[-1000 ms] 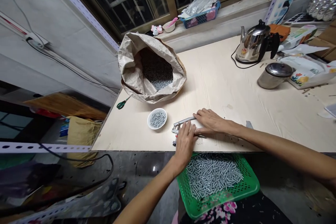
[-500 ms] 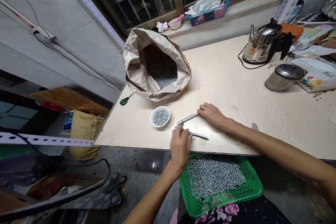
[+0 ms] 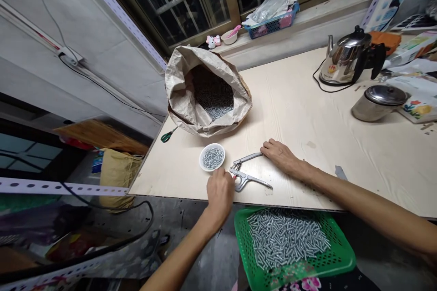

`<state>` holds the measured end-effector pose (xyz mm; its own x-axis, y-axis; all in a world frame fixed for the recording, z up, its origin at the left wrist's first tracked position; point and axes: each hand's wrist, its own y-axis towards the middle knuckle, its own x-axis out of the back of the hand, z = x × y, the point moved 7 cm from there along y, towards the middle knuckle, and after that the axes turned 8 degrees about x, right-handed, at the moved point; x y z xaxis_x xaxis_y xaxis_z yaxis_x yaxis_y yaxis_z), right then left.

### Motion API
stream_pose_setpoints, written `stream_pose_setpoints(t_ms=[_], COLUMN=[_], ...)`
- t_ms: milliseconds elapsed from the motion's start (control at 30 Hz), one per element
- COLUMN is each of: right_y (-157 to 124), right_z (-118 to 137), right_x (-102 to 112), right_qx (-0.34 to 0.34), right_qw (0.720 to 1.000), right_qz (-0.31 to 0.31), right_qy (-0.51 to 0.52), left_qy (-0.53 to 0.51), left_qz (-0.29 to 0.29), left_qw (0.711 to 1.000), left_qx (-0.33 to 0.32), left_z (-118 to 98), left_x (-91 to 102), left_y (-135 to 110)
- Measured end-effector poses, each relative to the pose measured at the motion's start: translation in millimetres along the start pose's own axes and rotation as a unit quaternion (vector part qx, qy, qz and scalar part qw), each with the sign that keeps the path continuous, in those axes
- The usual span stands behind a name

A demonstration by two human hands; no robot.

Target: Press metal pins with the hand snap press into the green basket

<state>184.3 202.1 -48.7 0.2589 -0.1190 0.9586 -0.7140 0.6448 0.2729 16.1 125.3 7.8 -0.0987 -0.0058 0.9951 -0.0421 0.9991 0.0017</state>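
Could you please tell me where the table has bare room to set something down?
Bare table lies between the sack and the kettle, with a smaller patch left of the bowl. Crowded: around the hand tool, left hand and right hand.

Prob. home wkshp: kettle [image 3: 344, 61], parts sack [image 3: 178, 95]

We have open room across the surface [image 3: 283, 109] between the sack [image 3: 179, 95] and the kettle [image 3: 343, 61]. Around our left hand [image 3: 220, 195], passage is tight: bowl [image 3: 201, 162] just beyond, pliers [image 3: 245, 177] close at right. Below the front edge, the basket [image 3: 243, 246] blocks us.
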Motion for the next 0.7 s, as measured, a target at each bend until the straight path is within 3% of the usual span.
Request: stream_pose_setpoints(t_ms=[33, 133, 200, 267, 367, 467, 567, 700], right_y=[0, -2, -2, -3, -3, -4, -4, -5], right_z=[0, 0, 1, 1, 2, 2, 3, 1], right_x=[0, -1, -1, 0, 2, 3, 2, -2], right_qx=[0.001, 0.003, 0.005, 0.006, 0.003, 0.000, -0.001, -0.007], right_qw=[1.000, 1.000, 1.000, 1.000, 0.999, 0.999, 0.999, 0.999], right_qz=[-0.006, -0.018, -0.022, -0.028, -0.043, -0.051, -0.047, -0.046], right_qy=[-0.002, -0.006, -0.001, 0.009, 0.017, 0.014, 0.016, 0.016], left_qy=[0.027, 0.037, 0.024, 0.035, 0.089, 0.126, 0.153, 0.191], left_qz=[-0.018, 0.016, 0.041, 0.034, -0.003, 0.018, 0.047, 0.064], left_qw=[0.999, 0.990, 0.988, 0.994, 0.996, 0.989, 0.986, 0.979], left_qx=[-0.037, -0.136, -0.148, -0.098, 0.027, 0.077, 0.046, 0.014], left_z=[-12, -42, -45, -27, 24, 62, 72, 66], left_x=[5.6, 8.0, 9.0, 12.9, 20.0, 13.2, -0.3, -9.5], left_y=[-12, -46, -49, -29, 22, 62, 76, 75])
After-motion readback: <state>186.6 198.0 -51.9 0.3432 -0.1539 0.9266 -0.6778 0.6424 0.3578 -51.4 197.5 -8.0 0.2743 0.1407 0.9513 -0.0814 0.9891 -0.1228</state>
